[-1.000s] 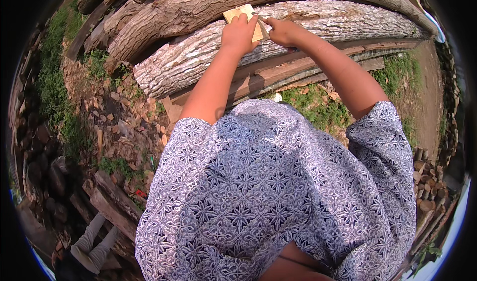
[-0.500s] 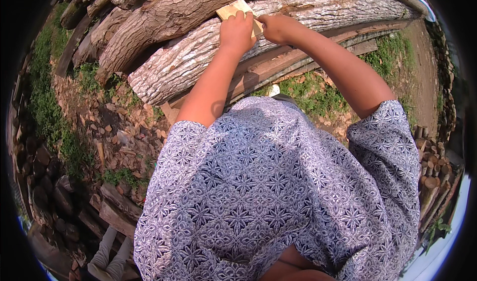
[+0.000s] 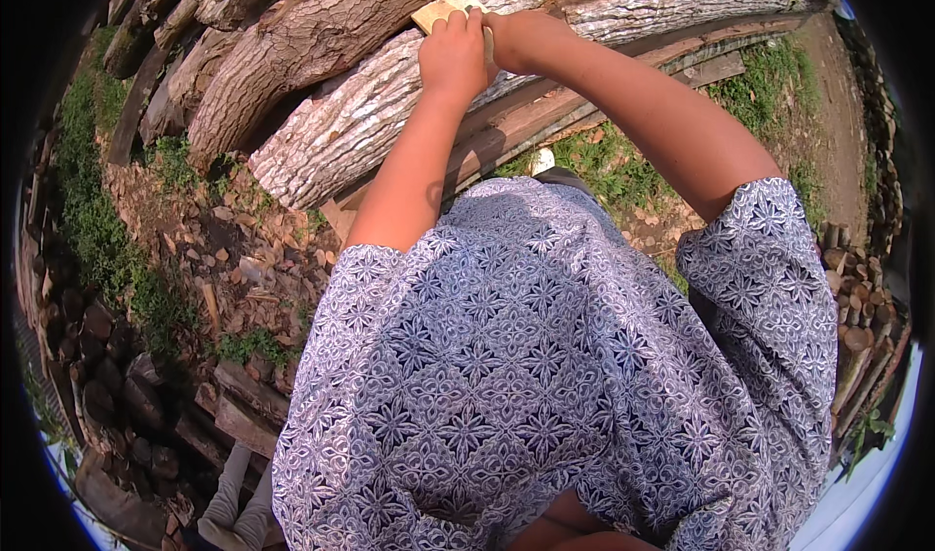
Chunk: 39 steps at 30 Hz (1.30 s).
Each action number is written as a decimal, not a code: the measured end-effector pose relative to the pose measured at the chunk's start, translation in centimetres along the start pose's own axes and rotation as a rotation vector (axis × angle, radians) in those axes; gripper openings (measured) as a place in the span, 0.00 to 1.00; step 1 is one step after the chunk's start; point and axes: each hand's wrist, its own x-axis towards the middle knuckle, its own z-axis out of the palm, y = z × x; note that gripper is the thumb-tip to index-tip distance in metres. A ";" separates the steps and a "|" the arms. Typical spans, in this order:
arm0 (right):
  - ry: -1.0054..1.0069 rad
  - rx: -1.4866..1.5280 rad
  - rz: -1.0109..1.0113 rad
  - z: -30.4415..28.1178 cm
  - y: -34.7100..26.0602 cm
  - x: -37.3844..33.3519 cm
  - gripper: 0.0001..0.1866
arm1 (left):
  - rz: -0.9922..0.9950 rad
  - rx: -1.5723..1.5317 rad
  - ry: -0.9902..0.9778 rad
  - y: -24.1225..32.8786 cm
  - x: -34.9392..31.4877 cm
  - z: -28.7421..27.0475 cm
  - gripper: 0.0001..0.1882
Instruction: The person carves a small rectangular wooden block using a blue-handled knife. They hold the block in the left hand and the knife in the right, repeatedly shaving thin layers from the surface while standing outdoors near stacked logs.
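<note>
While hands [image 3: 454, 64] half-hide the board [image 3: 440, 9], logs [image 3: 326, 43] lie beyond.

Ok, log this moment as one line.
left hand: holding pale wooden board | right hand: close alongside, contents hidden | behind: rough-barked log

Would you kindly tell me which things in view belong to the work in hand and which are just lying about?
In use:
pale board, held by the left hand
right hand close beside; its grip is hidden
pale log beneath

Lying about:
brown log behind
dry leaves
stacked wood at right
</note>
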 end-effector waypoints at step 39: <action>0.161 0.188 -0.035 2.9 0.3 2.9 0.32 | -0.159 0.044 -0.079 -0.3 0.0 0.4 0.49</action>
